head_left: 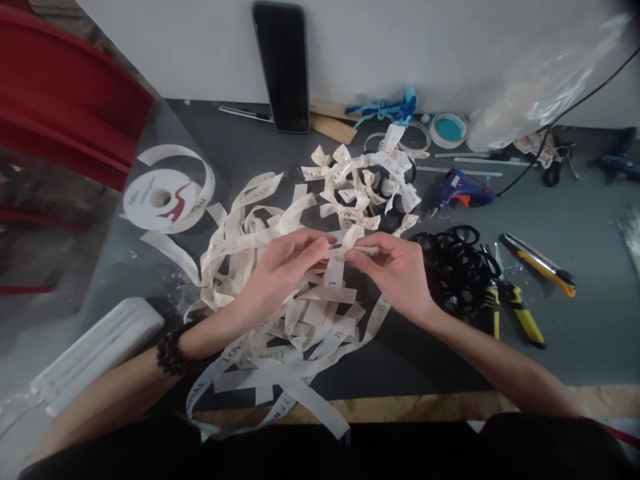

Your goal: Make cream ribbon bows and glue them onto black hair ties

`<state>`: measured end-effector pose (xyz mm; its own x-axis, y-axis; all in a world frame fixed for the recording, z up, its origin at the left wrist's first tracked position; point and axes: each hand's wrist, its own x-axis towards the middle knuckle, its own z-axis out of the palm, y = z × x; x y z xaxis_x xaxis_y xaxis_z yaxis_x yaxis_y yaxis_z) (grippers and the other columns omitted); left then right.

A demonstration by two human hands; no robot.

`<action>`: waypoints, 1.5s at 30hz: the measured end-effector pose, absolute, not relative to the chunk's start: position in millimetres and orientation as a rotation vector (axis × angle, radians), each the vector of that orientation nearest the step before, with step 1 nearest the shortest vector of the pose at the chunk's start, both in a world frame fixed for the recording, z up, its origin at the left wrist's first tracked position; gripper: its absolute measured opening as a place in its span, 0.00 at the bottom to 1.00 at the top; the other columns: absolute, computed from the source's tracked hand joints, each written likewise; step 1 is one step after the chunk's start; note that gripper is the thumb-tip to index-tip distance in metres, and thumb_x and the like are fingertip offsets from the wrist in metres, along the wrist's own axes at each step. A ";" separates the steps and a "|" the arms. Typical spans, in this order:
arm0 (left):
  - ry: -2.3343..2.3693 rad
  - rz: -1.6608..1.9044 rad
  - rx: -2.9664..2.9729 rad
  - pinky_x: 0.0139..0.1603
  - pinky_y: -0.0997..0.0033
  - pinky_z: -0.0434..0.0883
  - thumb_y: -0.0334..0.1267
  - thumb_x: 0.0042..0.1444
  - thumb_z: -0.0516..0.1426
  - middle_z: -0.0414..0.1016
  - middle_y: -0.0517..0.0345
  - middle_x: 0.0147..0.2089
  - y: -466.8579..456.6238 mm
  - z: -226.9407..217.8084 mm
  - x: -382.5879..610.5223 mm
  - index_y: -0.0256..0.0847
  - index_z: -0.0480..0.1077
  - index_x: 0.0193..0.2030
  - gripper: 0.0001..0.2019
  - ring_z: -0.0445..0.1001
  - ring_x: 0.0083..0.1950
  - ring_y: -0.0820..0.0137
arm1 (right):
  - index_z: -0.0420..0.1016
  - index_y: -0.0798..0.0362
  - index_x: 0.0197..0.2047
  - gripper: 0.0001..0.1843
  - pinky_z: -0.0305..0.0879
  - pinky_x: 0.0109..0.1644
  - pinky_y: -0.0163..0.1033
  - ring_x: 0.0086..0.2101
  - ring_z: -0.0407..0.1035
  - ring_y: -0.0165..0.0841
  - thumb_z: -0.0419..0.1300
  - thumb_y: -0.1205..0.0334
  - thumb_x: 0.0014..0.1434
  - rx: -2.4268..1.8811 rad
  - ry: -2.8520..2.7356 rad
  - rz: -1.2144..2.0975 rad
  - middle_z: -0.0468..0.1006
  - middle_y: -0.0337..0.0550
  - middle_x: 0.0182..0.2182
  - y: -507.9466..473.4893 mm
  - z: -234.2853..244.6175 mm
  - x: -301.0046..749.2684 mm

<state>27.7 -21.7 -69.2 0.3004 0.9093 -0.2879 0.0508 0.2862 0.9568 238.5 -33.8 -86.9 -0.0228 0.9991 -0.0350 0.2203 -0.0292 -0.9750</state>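
"What is seen closest to the body?"

"A pale wooden strip (435, 408) is shown along the near edge of the table, and it is partly covered by the ends of loose printed ribbons (320, 313), which are heaped back toward the middle of the dark tabletop (400, 360). A dark beaded bracelet (175, 350) is worn on the left wrist."

"And the hands?"

"Both are held above the ribbon heap, close together but apart. By the left hand (285, 267), with thumb and fingers pinched, one side of a cream ribbon piece (353, 237) is gripped; its other side is nipped between the thumb and fingers of the right hand (397, 270). A loop of the piece is raised between them."

"What is found to the right?"

"A tool with yellow-and-black handles (525, 317) is laid beside a pile of black loops (463, 235), and a yellow-and-silver cutter (540, 261) is placed just beyond the tool."

"And farther off?"

"A ribbon spool (140, 198) is set on the left, partly unwound. Tied bows (343, 165) are gathered past the hands, with a blue glue gun (463, 190) to their right. At the back, a roll of tape (457, 137) is seen, and a dark-screened phone (285, 67) is propped against the white wall (200, 47)."
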 end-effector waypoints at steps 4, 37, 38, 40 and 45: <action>1.151 0.633 1.320 0.39 0.70 0.80 0.51 0.61 0.69 0.87 0.51 0.46 -19.5 -66.4 24.3 0.44 0.83 0.51 0.17 0.84 0.44 0.62 | 0.85 0.48 0.37 0.08 0.74 0.37 0.36 0.30 0.79 0.32 0.75 0.54 0.59 -1.381 -1.510 1.045 0.85 0.37 0.30 -41.6 -83.8 236.2; 1.186 0.623 1.521 0.24 0.78 0.65 0.42 0.59 0.70 0.84 0.58 0.30 -20.6 -64.3 28.3 0.42 0.86 0.37 0.06 0.75 0.27 0.74 | 0.87 0.48 0.42 0.07 0.70 0.35 0.37 0.32 0.76 0.30 0.72 0.55 0.63 -1.350 -1.493 1.027 0.87 0.38 0.35 -41.8 -78.5 237.6; 1.174 0.602 1.513 0.22 0.78 0.63 0.43 0.59 0.70 0.84 0.59 0.29 -21.9 -65.8 29.2 0.42 0.86 0.36 0.07 0.73 0.25 0.76 | 0.87 0.49 0.39 0.06 0.70 0.34 0.36 0.30 0.75 0.29 0.71 0.56 0.64 -1.357 -1.468 1.053 0.86 0.38 0.33 -42.1 -78.2 237.1; 1.141 0.541 1.481 0.21 0.78 0.59 0.44 0.59 0.70 0.82 0.59 0.27 -24.2 -68.9 30.5 0.42 0.86 0.35 0.08 0.67 0.22 0.78 | 0.86 0.50 0.38 0.06 0.71 0.34 0.35 0.30 0.75 0.29 0.70 0.58 0.64 -1.348 -1.440 1.110 0.86 0.38 0.32 -42.5 -78.0 236.1; 1.085 0.421 1.315 0.20 0.78 0.55 0.43 0.57 0.71 0.79 0.60 0.25 -26.9 -69.7 30.3 0.41 0.85 0.34 0.08 0.61 0.21 0.80 | 0.86 0.50 0.38 0.05 0.74 0.37 0.34 0.31 0.78 0.30 0.70 0.59 0.64 -1.295 -1.399 1.217 0.86 0.38 0.32 -44.0 -75.2 235.8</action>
